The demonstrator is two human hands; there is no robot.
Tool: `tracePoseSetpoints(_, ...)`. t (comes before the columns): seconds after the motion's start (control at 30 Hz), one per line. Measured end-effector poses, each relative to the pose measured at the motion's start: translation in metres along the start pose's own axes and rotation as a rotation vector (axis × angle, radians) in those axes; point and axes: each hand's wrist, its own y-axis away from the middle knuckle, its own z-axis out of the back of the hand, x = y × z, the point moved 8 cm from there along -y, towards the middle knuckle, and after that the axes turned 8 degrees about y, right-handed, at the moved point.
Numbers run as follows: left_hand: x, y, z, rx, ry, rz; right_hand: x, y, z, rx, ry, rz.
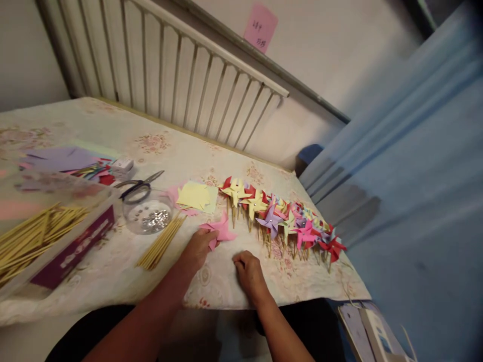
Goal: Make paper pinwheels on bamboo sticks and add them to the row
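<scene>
My left hand is closed on a pink paper pinwheel, pinching it by its left side just above the cloth. To its right, my right hand is curled with thumb and finger pressed together. Whatever it may hold is too small to make out. Left of my left hand lies a bundle of thin wooden sticks. Beyond the pinwheel rests a stack of yellow paper pieces. A clear round dish with small shiny metal pieces stands near the sticks.
Many finished pinwheels on sticks crowd the right side of the table. Scissors lean over the dish. At left stands a plastic box of sticks, with coloured paper behind it. A blue curtain hangs at right.
</scene>
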Motion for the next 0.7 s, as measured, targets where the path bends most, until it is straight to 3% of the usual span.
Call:
tracePoseSetpoints(0.53, 0.0, 0.009, -0.017, 0.135, -0.008, 0.118, -0.009, -0.001, -0.003, -0.057, -0.038, -0.045)
tracePoseSetpoints(0.7, -0.011, 0.019, -0.016, 0.133, -0.051, 0.03, -0.008, 0.002, -0.008, -0.076, 0.052, -0.012)
